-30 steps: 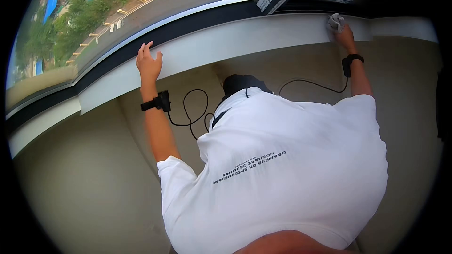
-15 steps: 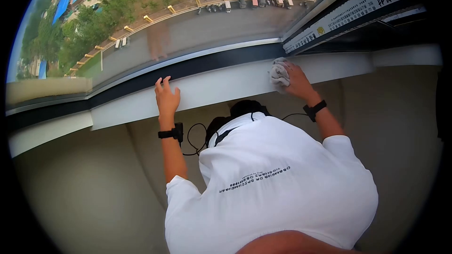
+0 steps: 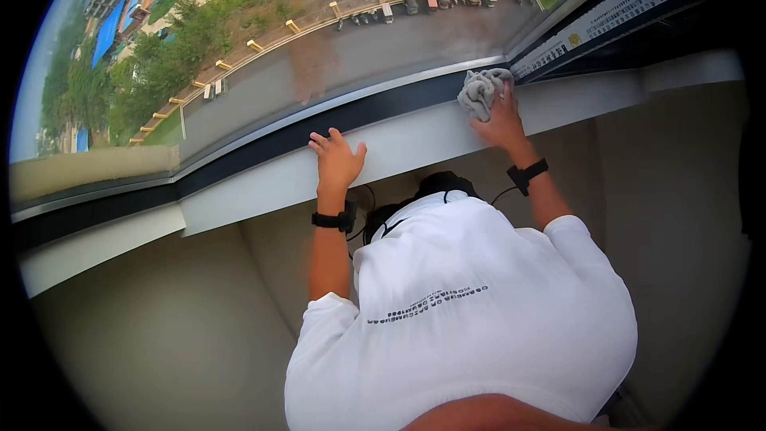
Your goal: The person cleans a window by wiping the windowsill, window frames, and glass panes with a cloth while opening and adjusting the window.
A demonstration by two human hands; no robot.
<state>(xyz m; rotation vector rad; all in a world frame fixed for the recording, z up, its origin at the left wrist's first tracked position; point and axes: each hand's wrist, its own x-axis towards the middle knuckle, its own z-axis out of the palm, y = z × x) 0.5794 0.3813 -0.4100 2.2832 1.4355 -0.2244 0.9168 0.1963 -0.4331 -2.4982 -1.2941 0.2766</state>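
A crumpled grey cloth (image 3: 482, 92) lies against the dark window frame (image 3: 375, 109) near the corner by the printed strip, with my right hand (image 3: 504, 124) closed on it. My left hand (image 3: 338, 161) rests with fingers spread on the white sill (image 3: 263, 183), its fingertips close to the dark frame, and holds nothing. Each wrist carries a black strap, the left one with a small box on it. Part of the cloth is hidden behind my right fingers.
Beyond the window glass (image 3: 263, 88) are a road, trees and parked vehicles far below. An angled window section with a printed strip (image 3: 606, 20) stands at the upper right. Black cables hang below the sill.
My right hand has moved left along the sill with the cloth, then up onto the dark frame. My left hand has shifted right. The view has tilted towards the window.
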